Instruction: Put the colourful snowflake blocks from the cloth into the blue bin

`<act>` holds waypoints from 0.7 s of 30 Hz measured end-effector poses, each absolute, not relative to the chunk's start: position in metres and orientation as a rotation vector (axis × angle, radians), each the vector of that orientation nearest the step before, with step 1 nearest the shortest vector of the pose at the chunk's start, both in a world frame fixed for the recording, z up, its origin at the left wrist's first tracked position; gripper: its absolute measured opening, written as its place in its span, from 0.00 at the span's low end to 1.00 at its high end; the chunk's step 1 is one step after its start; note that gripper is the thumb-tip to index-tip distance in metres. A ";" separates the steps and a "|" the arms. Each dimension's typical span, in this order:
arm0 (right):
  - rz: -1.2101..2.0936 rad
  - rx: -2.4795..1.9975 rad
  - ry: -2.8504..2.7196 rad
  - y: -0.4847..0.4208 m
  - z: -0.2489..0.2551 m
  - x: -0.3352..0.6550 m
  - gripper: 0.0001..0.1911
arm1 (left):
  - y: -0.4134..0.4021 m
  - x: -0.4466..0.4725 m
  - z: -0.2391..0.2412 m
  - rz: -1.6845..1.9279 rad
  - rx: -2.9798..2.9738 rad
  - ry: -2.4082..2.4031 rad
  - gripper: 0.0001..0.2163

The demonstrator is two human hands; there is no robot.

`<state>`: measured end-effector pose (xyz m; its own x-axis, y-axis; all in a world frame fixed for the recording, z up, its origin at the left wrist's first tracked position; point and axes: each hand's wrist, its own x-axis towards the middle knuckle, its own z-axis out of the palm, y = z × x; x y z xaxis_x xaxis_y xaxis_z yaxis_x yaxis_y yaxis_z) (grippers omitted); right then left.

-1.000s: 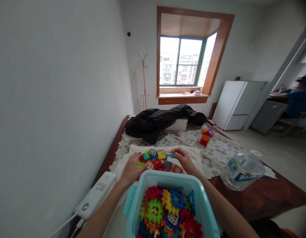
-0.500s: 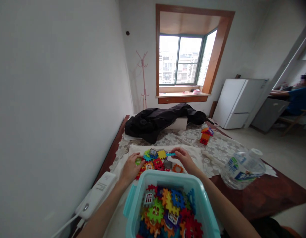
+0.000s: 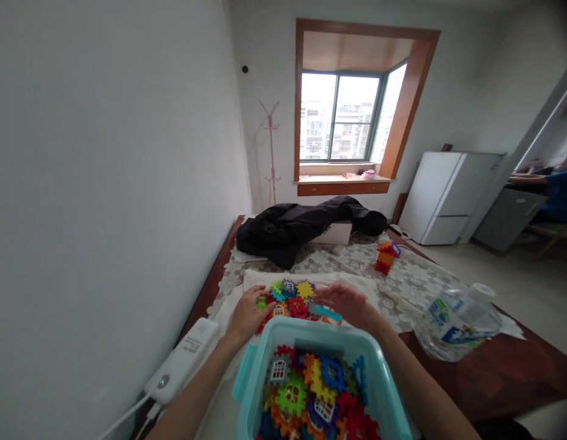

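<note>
Colourful plastic building blocks with toothed edges lie in a pile [image 3: 297, 307] on the pale cloth. My left hand [image 3: 249, 313] is at the pile's left side, its thumb and fingers around a light green block [image 3: 262, 302]. Over the right side is my right hand [image 3: 352, 305], blurred by motion, its fingers stretched leftward with nothing seen in them. Just beneath those fingers is a thin teal piece [image 3: 328, 313], apart from the hand as far as I can tell. A teal tub [image 3: 393, 391] full of similar blocks stands between my forearms and hides the pile's near edge.
A white power strip [image 3: 185, 357] with cables lies by the left wall. Right of the tub is a large clear plastic bottle [image 3: 457, 327]. Farther back are a small block-built house [image 3: 385, 256] and black fabric [image 3: 301, 226]. A person in blue [image 3: 561, 192] sits far right.
My right hand has loosened from the teal piece, which has shifted nearer the tub. My left hand stays at the green block. The whole view has shifted slightly.
</note>
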<state>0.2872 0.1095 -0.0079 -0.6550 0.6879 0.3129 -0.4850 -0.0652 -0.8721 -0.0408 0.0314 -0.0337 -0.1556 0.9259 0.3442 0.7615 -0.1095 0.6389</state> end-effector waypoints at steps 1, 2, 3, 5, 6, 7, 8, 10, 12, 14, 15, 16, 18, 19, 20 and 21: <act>1.808 -0.244 -1.415 0.110 -0.008 0.288 0.38 | 0.031 -0.040 -0.033 1.120 1.878 1.934 0.09; 1.746 -0.308 -1.428 0.112 -0.010 0.287 0.36 | 0.031 -0.039 -0.032 1.129 1.872 1.927 0.08; 1.643 -0.417 -1.453 0.115 -0.012 0.285 0.32 | 0.032 -0.039 -0.031 1.148 1.861 1.921 0.07; 1.346 -0.697 -1.609 0.121 -0.020 0.282 0.25 | 0.032 -0.039 -0.029 1.205 1.827 1.918 0.08; 1.176 -0.824 -1.738 0.123 -0.024 0.280 0.22 | 0.033 -0.039 -0.029 1.231 1.808 1.924 0.08; 1.008 -0.922 -1.879 0.125 -0.028 0.280 0.20 | 0.033 -0.039 -0.028 1.243 1.796 1.935 0.09; 0.853 -0.985 -2.018 0.126 -0.032 0.279 0.19 | 0.033 -0.039 -0.028 1.231 1.801 1.944 0.10; 0.624 -1.035 -2.248 0.126 -0.038 0.279 0.20 | 0.032 -0.038 -0.026 1.161 1.855 1.950 0.11; 0.512 -1.049 -2.384 0.124 -0.042 0.280 0.20 | 0.030 -0.037 -0.024 1.086 1.930 1.932 0.11; 0.498 -1.058 -2.414 0.122 -0.043 0.279 0.19 | 0.027 -0.035 -0.021 1.050 1.969 1.912 0.11; 0.514 -1.068 -2.395 0.123 -0.043 0.279 0.18 | 0.027 -0.034 -0.021 1.047 1.968 1.911 0.11; 0.540 -1.080 -2.362 0.124 -0.044 0.278 0.18 | 0.027 -0.034 -0.020 1.049 1.959 1.911 0.10; 0.632 -1.096 -2.253 0.128 -0.043 0.278 0.19 | 0.027 -0.035 -0.022 1.076 1.927 1.909 0.10; 0.706 -1.093 -2.179 0.131 -0.043 0.278 0.20 | 0.028 -0.036 -0.023 1.096 1.912 1.900 0.10; 0.801 -1.079 -2.091 0.133 -0.041 0.278 0.22 | 0.029 -0.037 -0.025 1.121 1.901 1.883 0.10; 0.924 -1.043 -1.994 0.134 -0.039 0.280 0.24 | 0.030 -0.038 -0.026 1.147 1.890 1.865 0.10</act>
